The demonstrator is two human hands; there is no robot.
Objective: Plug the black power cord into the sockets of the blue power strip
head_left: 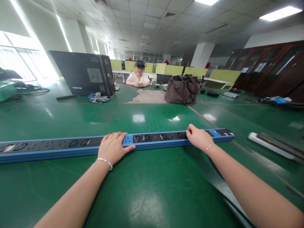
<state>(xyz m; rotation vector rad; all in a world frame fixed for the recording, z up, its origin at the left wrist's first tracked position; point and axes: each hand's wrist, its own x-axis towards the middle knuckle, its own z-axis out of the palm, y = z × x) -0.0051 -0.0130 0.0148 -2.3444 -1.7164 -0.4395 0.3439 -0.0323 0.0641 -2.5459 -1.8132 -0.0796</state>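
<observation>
A long blue power strip [147, 146] with black socket sections lies across the green table. My left hand [112, 145] rests over its middle, fingers on the top and thumb along the near edge, beside a blue socket section. Toward the strip's right end, my right hand [198, 136] is closed at the sockets, its fingertips pinched against the top face. Whatever is between those fingertips is too small and hidden to name. A dark cable [234, 207] runs beneath my right forearm.
Across the green table [114, 117] sits a person [138, 77]. A black computer case [83, 74] and gloves [98, 98] are at the back left. A brown bag [181, 90] stands back centre. A white and black device [273, 145] lies at the right.
</observation>
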